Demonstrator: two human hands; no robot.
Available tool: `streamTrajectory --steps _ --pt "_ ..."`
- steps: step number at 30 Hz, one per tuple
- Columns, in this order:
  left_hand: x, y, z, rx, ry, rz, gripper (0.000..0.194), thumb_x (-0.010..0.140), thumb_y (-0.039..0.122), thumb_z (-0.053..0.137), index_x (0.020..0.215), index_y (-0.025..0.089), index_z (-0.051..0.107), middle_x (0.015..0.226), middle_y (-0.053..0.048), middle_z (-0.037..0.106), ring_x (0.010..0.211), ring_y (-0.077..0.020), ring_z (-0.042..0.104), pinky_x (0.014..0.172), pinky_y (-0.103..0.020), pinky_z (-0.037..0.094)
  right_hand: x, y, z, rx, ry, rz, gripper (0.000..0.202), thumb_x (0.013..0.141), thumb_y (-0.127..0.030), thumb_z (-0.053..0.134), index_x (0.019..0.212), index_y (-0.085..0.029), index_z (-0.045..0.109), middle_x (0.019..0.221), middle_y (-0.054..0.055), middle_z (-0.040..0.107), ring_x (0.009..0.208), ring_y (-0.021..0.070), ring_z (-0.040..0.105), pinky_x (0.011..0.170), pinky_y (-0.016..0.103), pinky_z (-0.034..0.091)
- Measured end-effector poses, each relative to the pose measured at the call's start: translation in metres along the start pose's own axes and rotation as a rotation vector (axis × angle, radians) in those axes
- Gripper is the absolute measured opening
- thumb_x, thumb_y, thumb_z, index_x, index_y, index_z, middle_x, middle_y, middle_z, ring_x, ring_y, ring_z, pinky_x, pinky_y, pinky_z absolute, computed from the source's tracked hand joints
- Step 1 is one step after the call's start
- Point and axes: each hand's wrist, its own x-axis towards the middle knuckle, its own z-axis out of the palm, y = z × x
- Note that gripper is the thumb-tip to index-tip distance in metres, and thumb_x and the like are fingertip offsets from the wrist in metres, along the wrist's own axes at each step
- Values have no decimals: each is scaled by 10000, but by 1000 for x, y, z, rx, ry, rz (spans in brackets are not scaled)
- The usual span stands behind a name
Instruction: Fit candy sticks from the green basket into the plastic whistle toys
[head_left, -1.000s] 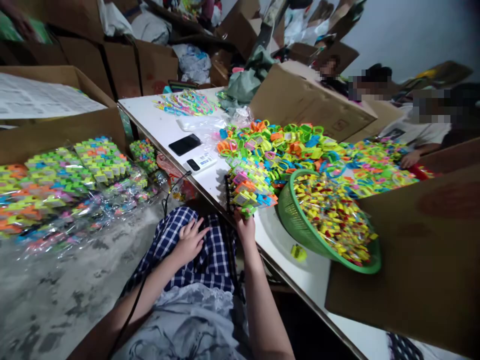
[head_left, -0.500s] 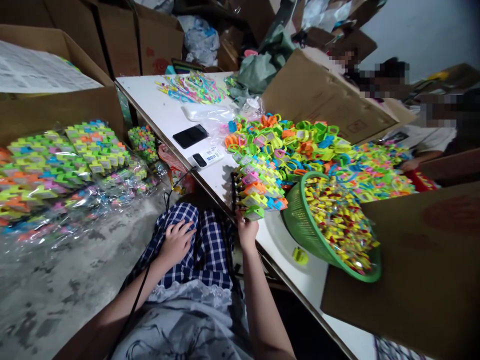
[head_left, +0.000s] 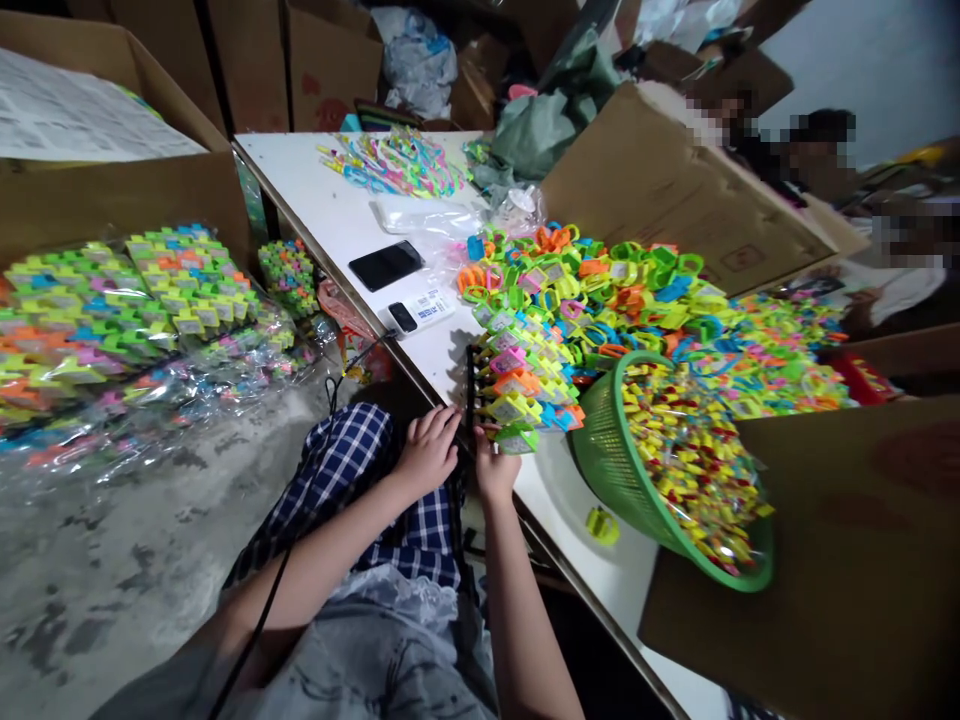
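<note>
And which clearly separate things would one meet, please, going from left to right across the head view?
Bagged pieces → left hand → right hand → green basket → red object.

No wording can be read: blue print on the flat white card [head_left: 433, 308], lines across the large white paper sheet [head_left: 82, 110] and red marks on the tilted brown cardboard box [head_left: 660, 190] are illegible.

Dim, cool light with stretched, blurry edges
</note>
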Motion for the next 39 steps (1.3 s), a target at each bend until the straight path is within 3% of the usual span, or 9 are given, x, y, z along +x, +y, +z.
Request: streamTrajectory --steps 3,6,13,20,23,26,32,35,39 --pt "27 6 9 23 -24 5 552 861 269 549 1389 190 406 1471 -110 413 1392 -259 290 1099 -470 274 -1 4 -1 18 20 -26 370 816 -513 507 838 -174 654 841 94 709 801 232 656 745 355 508" --pt "39 2 13 46 -42 6 563 848 303 595 1375 190 431 1434 -107 464 1379 -254 324 1110 -468 252 -1 8 -1 21 20 -28 382 819 -525 506 833 -173 656 820 94 708 770 231 659 703 344 517" --pt "44 -2 15 44 -19 -10 447 868 279 566 1310 222 522 1387 -97 521 1351 -258 381 1108 -498 231 7 11 3 -77 -22 -137 404 847 -496 478 855 -147 681 884 137 708 850 272 662 745 374 522" --pt "45 -1 14 -13 24 -21 416 834 208 566 1250 224 570 1337 -100 563 1345 -281 381 1105 -527 215 8 10 7 -137 -38 -189 328 868 -417 463 862 -163 669 874 118 704 840 256 646 775 378 503" --pt "44 0 7 -92 61 64 485 776 144 566 1258 206 556 1335 -109 549 1304 -276 424 1091 -506 268 7 10 7 -122 -16 -211 322 877 -404 449 815 -166 657 814 104 702 782 242 639 745 369 499" --pt "52 0 1 -213 85 160 519 753 48 492 1254 169 553 1319 -112 551 1233 -225 491 1055 -406 362 7 12 9 -105 2 -241 318 880 -383 433 785 -169 647 776 92 698 754 233 634 733 361 492" --pt "83 -1 2 -225 35 145 228 783 76 552 962 129 683 1035 -89 688 976 -212 625 915 -345 471 9 21 12 -118 23 -272 289 868 -365 440 830 -177 655 851 103 698 828 254 614 776 393 465" --pt "90 -2 7 -210 25 147 194 785 73 557 902 143 695 930 -69 693 889 -212 629 859 -346 481 9 26 14 -138 33 -272 306 857 -395 440 840 -175 653 873 116 688 838 269 591 775 419 452" --pt "88 -4 11 -218 4 175 234 783 60 556 933 173 696 946 -51 682 913 -199 619 849 -320 476 11 31 16 -151 31 -269 335 855 -402 414 849 -168 655 900 135 679 858 281 582 768 421 450"
